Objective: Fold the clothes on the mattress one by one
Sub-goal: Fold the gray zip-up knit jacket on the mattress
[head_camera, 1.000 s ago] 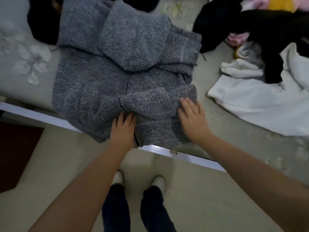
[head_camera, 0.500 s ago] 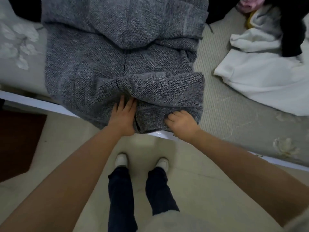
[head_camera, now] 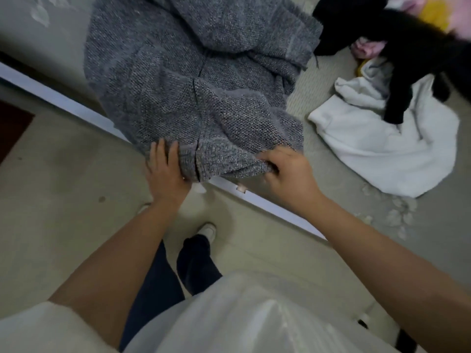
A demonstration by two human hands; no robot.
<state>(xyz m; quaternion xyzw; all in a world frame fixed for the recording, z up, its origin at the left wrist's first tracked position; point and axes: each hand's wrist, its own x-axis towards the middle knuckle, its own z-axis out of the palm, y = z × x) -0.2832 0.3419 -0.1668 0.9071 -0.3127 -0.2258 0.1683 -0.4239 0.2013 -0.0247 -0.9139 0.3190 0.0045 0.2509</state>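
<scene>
A grey knitted hooded sweater (head_camera: 193,80) lies partly folded on the mattress (head_camera: 303,200), its bottom hem hanging over the near edge. My left hand (head_camera: 165,171) holds the hem at its left part, fingers on top of the fabric and thumb hidden under it. To the right, my right hand (head_camera: 285,171) grips a bunched fold of the same hem, fingers curled into the cloth.
A white garment (head_camera: 382,154) lies crumpled on the mattress to the right, with a black garment (head_camera: 407,59) and pink and yellow clothes (head_camera: 433,11) behind it. The white bed frame edge (head_camera: 277,207) runs diagonally. My feet stand on the beige floor (head_camera: 63,200) below.
My right hand went from lying flat on the sweater to gripping its hem. My left hand slid down onto the hem edge. The view tilted, and the sweater's lower part is bunched up.
</scene>
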